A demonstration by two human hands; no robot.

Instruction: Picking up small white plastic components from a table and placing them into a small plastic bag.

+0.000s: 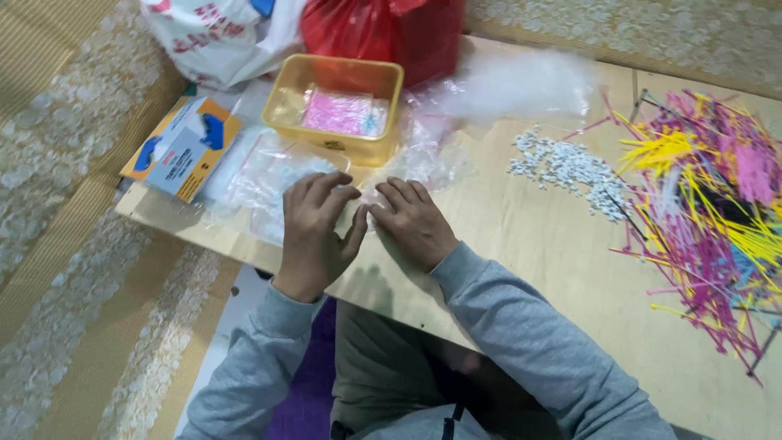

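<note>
Clear plastic bags [269, 183], crinkled and see-through, lie flat on the bench [521, 244] under both hands; left hand [316, 232] and right hand [415, 222] press down, fingers spread, gripping nothing. Yellow tub [338, 106] sits just beyond.

Both hands, the left hand [314, 232] and right hand [414, 222], rest on small bags [269, 175] on the board [521, 244], with a tub [340, 106] at 12 o'clock, a box [183, 147] at 10 o'clock, beads [566, 167] and sticks [709, 212] at 2 o'clock.

Matt plywood board [521, 236] carries glossy clear plastic bags [269, 175] and a shiny yellow plastic tub [358, 147].
</note>
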